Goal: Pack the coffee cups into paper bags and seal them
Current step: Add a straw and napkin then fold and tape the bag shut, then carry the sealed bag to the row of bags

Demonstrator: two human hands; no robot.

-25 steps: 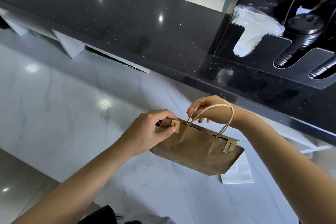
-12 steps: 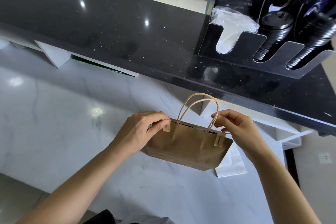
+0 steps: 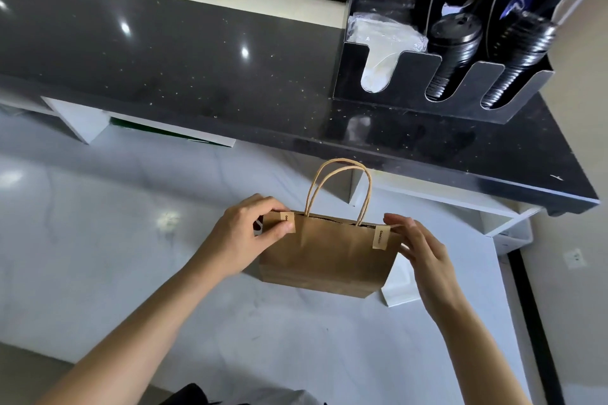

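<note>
- The paper bag (image 3: 325, 260) stands upright on the white marble counter (image 3: 115, 240), near its right end, just below the edge of the black raised counter (image 3: 197, 76). Its mouth is nearly closed, so the cups inside cannot be seen.
- Two twisted paper handles (image 3: 339, 187) stand up free in the middle; I judge nobody holds them so that the top edge stays reachable for sealing.
- A small sticker (image 3: 287, 222) folds over the top edge at the left corner, and a second sticker (image 3: 381, 237) folds over near the right corner. They seem placed to hold the two sides of the mouth together.
- The left hand (image 3: 243, 240) pinches the left corner, with the thumb pressing on the sticker there, probably to fix it well.
- The right hand (image 3: 424, 253) pinches the right top corner just beside the second sticker, its fingers lightly curled, likely to keep the bag steady.
- A white folded paper (image 3: 398, 289) lies behind the bag's right side.
- On the black counter, well apart, a black organizer (image 3: 437, 76) holds stacked black lids (image 3: 457, 43).
</note>
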